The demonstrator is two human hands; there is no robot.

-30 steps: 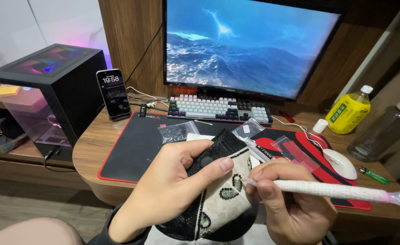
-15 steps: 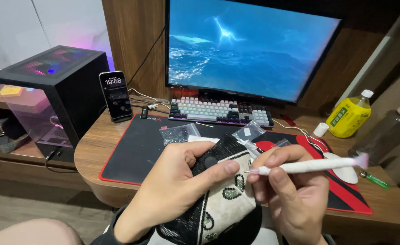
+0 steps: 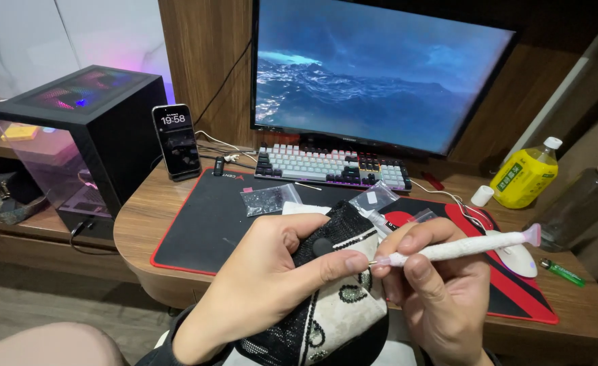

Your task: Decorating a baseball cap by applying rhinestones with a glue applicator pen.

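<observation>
My left hand [image 3: 275, 268] grips a black and cream cap [image 3: 326, 312] covered in small rhinestones, thumb pressed on its top edge. My right hand [image 3: 438, 295] holds a white glittery pen tool [image 3: 461, 247] with a pink end, lying almost level. The pen's tip touches the cap just beside my left thumb. Both hands hover in front of the desk edge, above my lap.
A black and red desk mat [image 3: 204, 224] carries small clear bags of beads [image 3: 268, 200], a keyboard [image 3: 329, 166] and a white mouse [image 3: 519, 257]. Behind stand a monitor [image 3: 380, 68], a phone [image 3: 177, 141], a black computer case [image 3: 89, 129], a yellow bottle [image 3: 524, 177] and a green lighter [image 3: 562, 272].
The pen has swung from pointing low and right to lying nearly level, and its tip has come in against the cap beside my left thumb. My left hand keeps its grip.
</observation>
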